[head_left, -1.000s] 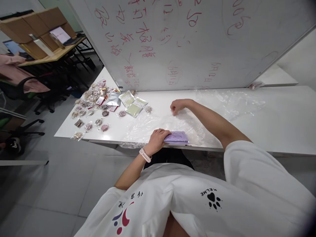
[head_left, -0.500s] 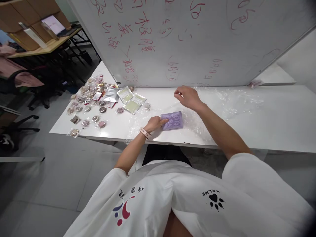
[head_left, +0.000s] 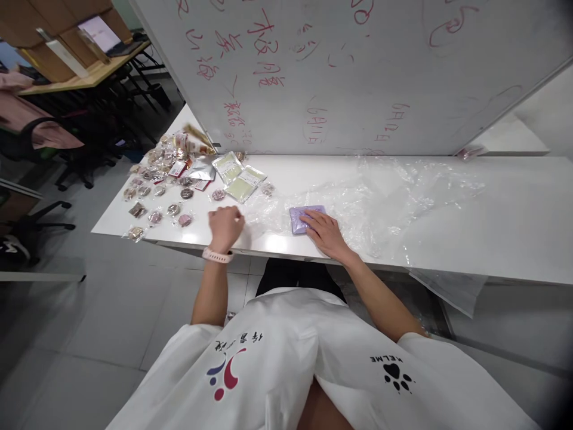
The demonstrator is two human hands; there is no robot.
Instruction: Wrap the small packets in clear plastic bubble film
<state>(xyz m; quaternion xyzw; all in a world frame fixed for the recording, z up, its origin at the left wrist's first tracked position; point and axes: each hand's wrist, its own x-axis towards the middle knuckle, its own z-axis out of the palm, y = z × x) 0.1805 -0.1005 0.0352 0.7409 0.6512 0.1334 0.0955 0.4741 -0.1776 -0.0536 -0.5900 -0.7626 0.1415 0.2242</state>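
A purple rectangular packet with a pale pattern (head_left: 296,222) lies on the white table (head_left: 505,221) amid clear plastic film (head_left: 371,200). My right hand (head_left: 326,232) rests on top of it, fingers stretched out and covering its right part. To the left, clear of the packet, my left hand (head_left: 226,228) is closed with curled fingers, a pink band (head_left: 217,255) at its wrist. Film reaches close to that hand; whether anything is in the fingers is hidden.
Two green-and-white sachets (head_left: 245,183) and a silver pouch (head_left: 201,169) lie farther back. Several small wrapped round pieces (head_left: 173,209) crowd the table's left end. A whiteboard (head_left: 349,77) with red writing stands behind. Loose film (head_left: 452,289) hangs over the front edge.
My left hand has let go of the packet and moved left, now closed. My right hand has come down from above the table onto the packet. The film lies more spread out.
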